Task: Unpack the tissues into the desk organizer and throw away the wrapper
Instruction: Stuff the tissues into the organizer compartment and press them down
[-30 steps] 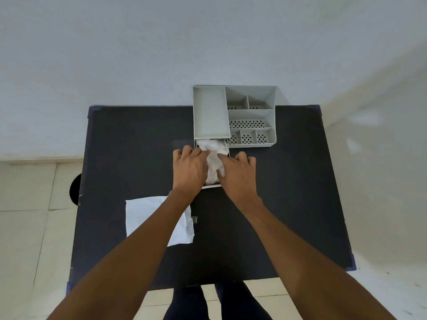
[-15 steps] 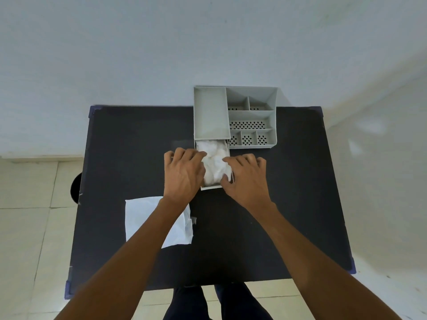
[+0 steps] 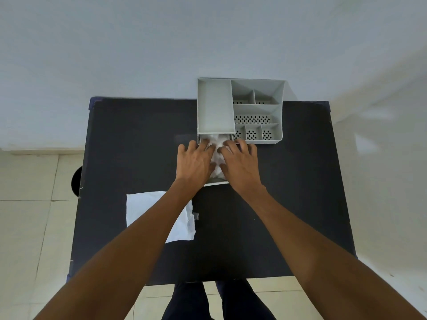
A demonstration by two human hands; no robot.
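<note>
A grey desk organizer stands at the far edge of the black table. Its drawer is pulled out toward me and holds white tissues. My left hand and my right hand lie flat on the tissues, side by side, fingers spread and pointing away from me. They cover most of the drawer, so only a strip of tissue shows between them. The flat white wrapper lies on the table near left, partly under my left forearm.
The organizer's right side has several small perforated compartments. A dark round object sits on the tiled floor beside the table's left edge. A pale wall rises behind the table. My legs show below the near edge.
Both hands slid forward along the drawer toward the organizer, so their fingertips now reach its front. Less tissue shows between them than before.
</note>
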